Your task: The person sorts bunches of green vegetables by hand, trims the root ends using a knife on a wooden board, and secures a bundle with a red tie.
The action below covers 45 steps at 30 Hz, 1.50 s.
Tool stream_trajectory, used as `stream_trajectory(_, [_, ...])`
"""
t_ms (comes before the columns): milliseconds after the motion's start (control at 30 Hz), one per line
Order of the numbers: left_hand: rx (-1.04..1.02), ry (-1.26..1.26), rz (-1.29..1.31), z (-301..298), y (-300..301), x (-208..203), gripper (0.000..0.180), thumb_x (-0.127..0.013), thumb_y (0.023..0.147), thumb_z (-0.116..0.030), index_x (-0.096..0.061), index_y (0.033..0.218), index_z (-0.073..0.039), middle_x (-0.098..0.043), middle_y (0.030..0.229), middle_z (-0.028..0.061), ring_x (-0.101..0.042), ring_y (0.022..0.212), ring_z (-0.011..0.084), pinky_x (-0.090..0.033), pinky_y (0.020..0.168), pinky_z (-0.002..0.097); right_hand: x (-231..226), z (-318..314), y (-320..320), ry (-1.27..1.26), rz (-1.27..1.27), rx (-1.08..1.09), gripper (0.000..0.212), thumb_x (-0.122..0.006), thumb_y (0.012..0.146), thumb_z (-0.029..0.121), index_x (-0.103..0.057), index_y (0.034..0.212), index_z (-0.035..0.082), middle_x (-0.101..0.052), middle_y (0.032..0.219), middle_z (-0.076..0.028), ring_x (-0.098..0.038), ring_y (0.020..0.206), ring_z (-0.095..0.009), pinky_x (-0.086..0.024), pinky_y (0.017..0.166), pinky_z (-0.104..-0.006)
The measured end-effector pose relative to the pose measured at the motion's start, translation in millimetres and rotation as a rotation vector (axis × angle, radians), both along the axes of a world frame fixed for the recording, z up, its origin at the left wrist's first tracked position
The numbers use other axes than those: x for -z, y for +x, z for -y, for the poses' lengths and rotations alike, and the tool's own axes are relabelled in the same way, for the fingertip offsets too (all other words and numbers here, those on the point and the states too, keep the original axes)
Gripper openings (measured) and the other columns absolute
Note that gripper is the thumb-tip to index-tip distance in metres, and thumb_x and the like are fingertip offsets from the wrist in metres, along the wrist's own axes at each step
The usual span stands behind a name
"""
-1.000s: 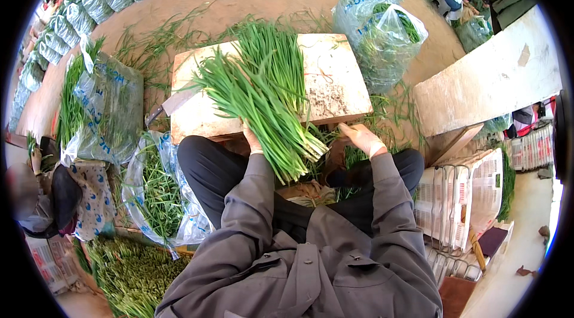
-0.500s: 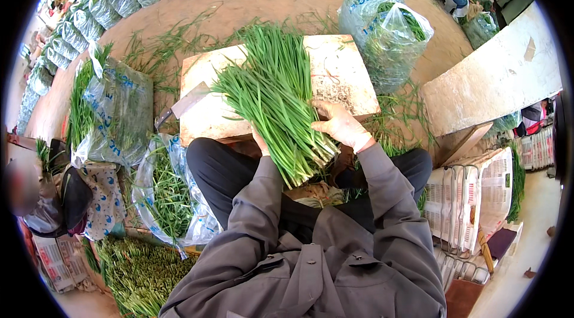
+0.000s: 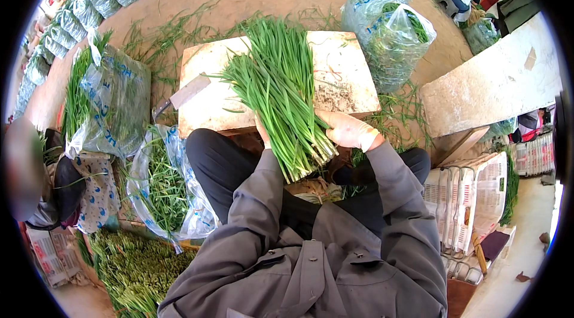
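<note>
A thick bunch of garlic chives (image 3: 278, 96) lies slanted across a worn pale board (image 3: 344, 72), its leaf tips at the far side. The cut pale stem ends hang past the near edge, over my lap. My left hand (image 3: 261, 131) supports the bunch from its left side, most of its fingers hidden beneath the leaves. From the right, my right hand (image 3: 348, 129) holds the stems a little above their ends. A cleaver (image 3: 188, 92) rests on the board's left edge, its handle sticking out toward the left.
Plastic bags packed with greens stand left (image 3: 122, 102) and far right (image 3: 388, 43). An open bag of trimmings (image 3: 164, 189) sits by my left knee. Stacked chives (image 3: 140, 267) lie lower left. White plastic crates (image 3: 466, 204) stand right. Another person (image 3: 51, 180) is at the left edge.
My right hand has shifted slightly and lies closer along the stems, its thumb less visible. The bunch has turned a little and sits slightly higher in view.
</note>
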<state>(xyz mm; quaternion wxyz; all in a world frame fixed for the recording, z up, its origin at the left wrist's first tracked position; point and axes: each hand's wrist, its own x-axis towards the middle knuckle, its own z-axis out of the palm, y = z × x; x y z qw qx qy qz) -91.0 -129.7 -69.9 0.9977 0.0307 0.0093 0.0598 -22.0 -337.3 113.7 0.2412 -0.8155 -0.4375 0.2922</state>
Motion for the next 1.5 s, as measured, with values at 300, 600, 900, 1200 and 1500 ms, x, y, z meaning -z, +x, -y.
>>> stream_trajectory(300, [0.129,-0.320,0.205,5,-4,-54,0.097,-0.041,0.098,-0.076,-0.031,0.167,-0.010,-0.033,0.168,0.0280,-0.045,0.147,0.0452,-0.042,0.120,0.0603,13,15,4,0.181,-0.553,0.268,0.072,-0.059,0.093,0.006,-0.040,0.162,0.002,-0.061,0.148,-0.022,-0.057,0.138,-0.032,-0.044,0.115,-0.0374])
stream_trajectory(600, [-0.031,0.028,-0.063,2,-8,-42,0.087,-0.047,0.100,-0.069,-0.042,0.161,-0.006,-0.050,0.159,0.0218,-0.055,0.139,0.0396,-0.050,0.114,0.0539,8,-30,-6,0.251,-0.204,0.496,0.101,-0.070,0.097,0.062,-0.035,0.160,-0.008,-0.056,0.152,-0.028,-0.052,0.144,-0.031,-0.039,0.120,-0.0376])
stream_trajectory(900, [-0.033,-0.009,0.019,12,-6,-60,0.088,-0.043,0.102,-0.071,-0.040,0.162,-0.008,-0.049,0.160,0.0208,-0.050,0.143,0.0433,-0.040,0.122,0.0556,20,-37,-31,0.376,0.299,0.329,0.056,-0.060,0.106,0.023,-0.048,0.150,-0.009,-0.057,0.146,-0.033,-0.055,0.137,-0.046,-0.044,0.116,-0.0460])
stream_trajectory(1200, [0.001,-0.025,0.149,25,2,-71,0.099,-0.043,0.097,-0.079,-0.032,0.167,-0.010,-0.040,0.164,0.0289,-0.043,0.148,0.0483,-0.038,0.123,0.0593,12,-27,-8,0.086,0.261,0.482,0.033,-0.063,0.103,0.031,-0.076,0.114,0.004,-0.075,0.097,-0.023,-0.071,0.094,-0.043,-0.054,0.086,-0.0506])
stream_trajectory(1500, [0.061,-0.056,0.225,17,4,-52,0.112,-0.054,0.087,-0.088,-0.033,0.166,-0.011,-0.044,0.161,0.0241,-0.048,0.144,0.0441,-0.044,0.119,0.0600,-39,-6,-63,0.303,0.551,-0.106,0.036,-0.073,0.087,0.012,-0.071,0.123,0.012,-0.064,0.136,-0.007,-0.053,0.139,-0.031,-0.043,0.113,-0.0472])
